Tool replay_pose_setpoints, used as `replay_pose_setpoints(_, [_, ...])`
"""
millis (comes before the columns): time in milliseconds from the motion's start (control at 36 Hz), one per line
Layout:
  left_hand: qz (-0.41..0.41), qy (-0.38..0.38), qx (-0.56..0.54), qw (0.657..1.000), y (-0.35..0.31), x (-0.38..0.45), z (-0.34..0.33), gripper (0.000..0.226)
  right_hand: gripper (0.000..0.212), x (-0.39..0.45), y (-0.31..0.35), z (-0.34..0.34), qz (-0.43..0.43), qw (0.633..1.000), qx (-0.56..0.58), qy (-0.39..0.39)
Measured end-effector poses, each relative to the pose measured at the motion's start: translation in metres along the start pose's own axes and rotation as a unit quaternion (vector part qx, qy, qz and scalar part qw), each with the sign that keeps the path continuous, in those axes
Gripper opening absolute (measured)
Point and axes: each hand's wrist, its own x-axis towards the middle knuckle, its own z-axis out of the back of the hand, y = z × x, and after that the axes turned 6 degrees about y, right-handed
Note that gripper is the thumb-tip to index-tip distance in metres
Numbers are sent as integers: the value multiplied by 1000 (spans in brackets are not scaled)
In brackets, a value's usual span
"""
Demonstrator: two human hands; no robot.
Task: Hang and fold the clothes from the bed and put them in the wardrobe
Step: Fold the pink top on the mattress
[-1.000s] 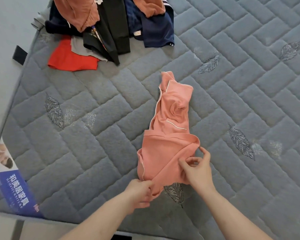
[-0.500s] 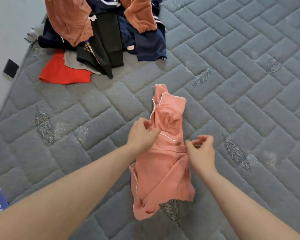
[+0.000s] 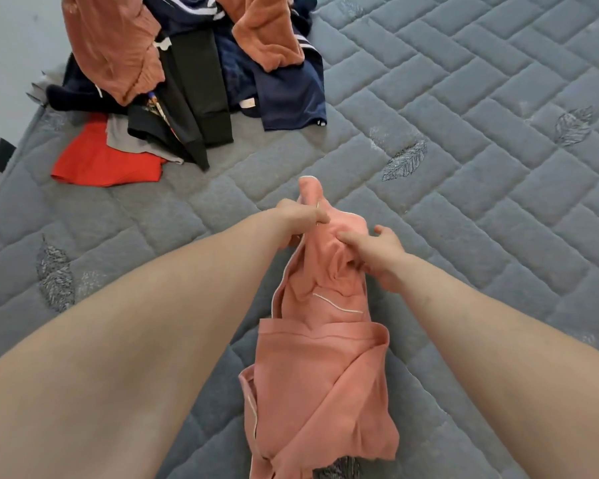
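On the grey quilted bed (image 3: pixel 464 98), a pile of clothes (image 3: pixel 187 81) lies far beyond the fingers, to the upper left. The left hand (image 3: pixel 300 216) pinches the upper left edge of the pink garment (image 3: pixel 319 375), its fingers closed on the cloth. Just beside it, the right hand (image 3: pixel 377 254) holds the crumpled upper part, fingers curled into the folds. The rest of the garment lies on the bed below both hands.

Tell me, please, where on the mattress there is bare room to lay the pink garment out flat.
The widest bare stretch of mattress lies right of the pink garment, out to the picture's edge. Another lies left of the left hand, below the red cloth. The far-left corner is crowded by the clothes pile. Both hands, the right hand too, grip the garment's far end.
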Motion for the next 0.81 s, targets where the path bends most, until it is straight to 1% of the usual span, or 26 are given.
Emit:
replay_pose_setpoints(28, [-4, 6, -2, 1000, 0, -2, 0, 73, 89, -1, 1, 1, 5, 1000, 7, 12])
replay_pose_setpoints(83, [-36, 8, -36, 999, -2, -11, 2, 51, 51, -7, 6, 4, 30, 999, 5, 28])
replay_pose_setpoints(111, [-62, 2, -58, 996, -3, -19, 3, 41, 41, -11, 9, 7, 49, 998, 4, 32])
replay_pose_setpoints(139, [-92, -11, -76, 993, -4, -28, 6, 38, 39, -16, 13, 10, 74, 997, 8, 37])
replay_pose_setpoints(167, [-123, -24, -86, 988, -4, -39, 9, 41, 40, -23, 17, 13, 103, 994, 8, 46])
replay_pose_setpoints(194, [-154, -27, -91, 983, -4, -54, 12, 43, 41, -31, 20, 16, 138, 989, 2, 53])
replay_pose_setpoints(222, [-189, -21, -89, 978, -1, -68, 15, 39, 42, -42, 23, 19, 175, 983, -8, 62])
replay_pose_setpoints(278, [-258, 5, -64, 964, 10, -102, 20, 31, 40, -70, 24, 24, 247, 964, -46, 82])
replay_pose_setpoints(333, [-314, 19, -10, 949, 29, -135, 21, 21, 34, -101, 19, 30, 300, 943, -108, 98])
replay_pose_setpoints(361, [-354, 13, 37, 934, 42, -149, 21, 16, 31, -117, 12, 34, 313, 934, -138, 107])
replay_pose_setpoints(389, [-404, 5, 100, 909, 55, -160, 20, 12, 31, -130, 3, 36, 325, 923, -170, 112])
replay_pose_setpoints(444, [-474, 14, 232, 850, 86, -174, 17, 17, 34, -152, -23, 40, 357, 894, -241, 120])
replay_pose_setpoints(500, [-498, 33, 307, 810, 117, -186, 9, 32, 32, -169, -53, 42, 380, 865, -298, 138])
replay_pose_setpoints(556, [-516, 41, 347, 782, 147, -196, -1, 32, 21, -180, -82, 41, 389, 844, -337, 148])
replay_pose_setpoints(611, [-514, 39, 391, 763, 176, -199, -12, 32, 14, -187, -107, 40, 390, 828, -374, 149])
replay_pose_setpoints(667, [-494, 33, 422, 759, 203, -198, -21, 43, 9, -192, -128, 37, 376, 820, -408, 138])
replay_pose_setpoints(722, [-492, 24, 428, 758, 223, -200, -30, 43, 12, -194, -145, 33, 358, 821, -428, 123])
replay_pose_setpoints(806, [-481, 19, 437, 760, 243, -205, -44, 39, 30, -196, -171, 25, 315, 814, -476, 105])
